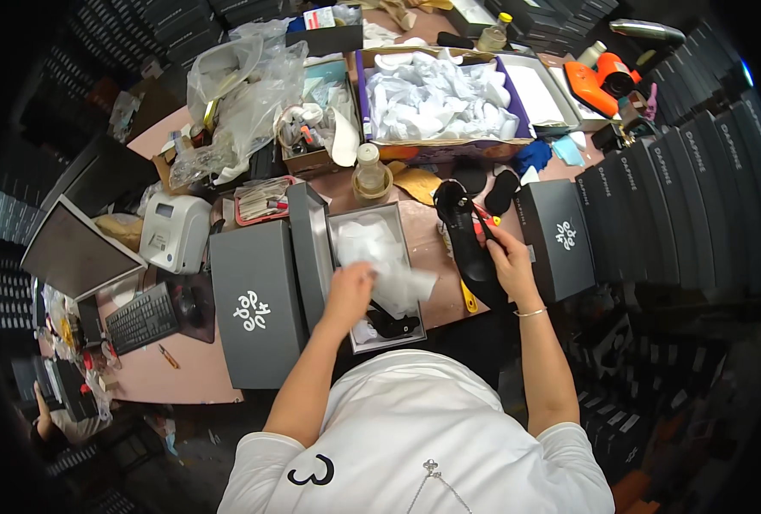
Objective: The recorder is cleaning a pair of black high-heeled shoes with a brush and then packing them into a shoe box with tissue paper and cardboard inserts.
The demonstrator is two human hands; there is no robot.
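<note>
My right hand (512,267) grips a black shoe (461,218) by its side strap, over the table right of an open grey shoebox (409,224). My left hand (349,295) is above that box, its fingers closed on white tissue paper (402,281) that blurs with motion. More crumpled tissue fills the far part of the box. A second black shoe (392,325) lies at the box's near end, partly covered by paper. Under the shoe in my right hand, a yellow-handled tool (469,296) shows only in part.
A closed grey shoebox (256,347) lies to the left, beside a keyboard (143,317), a mouse and a white label printer (175,233). Another grey box (555,238) stands at right. Behind are a glass jar (370,176), a carton of crumpled paper (518,130) and an orange tape dispenser (591,88).
</note>
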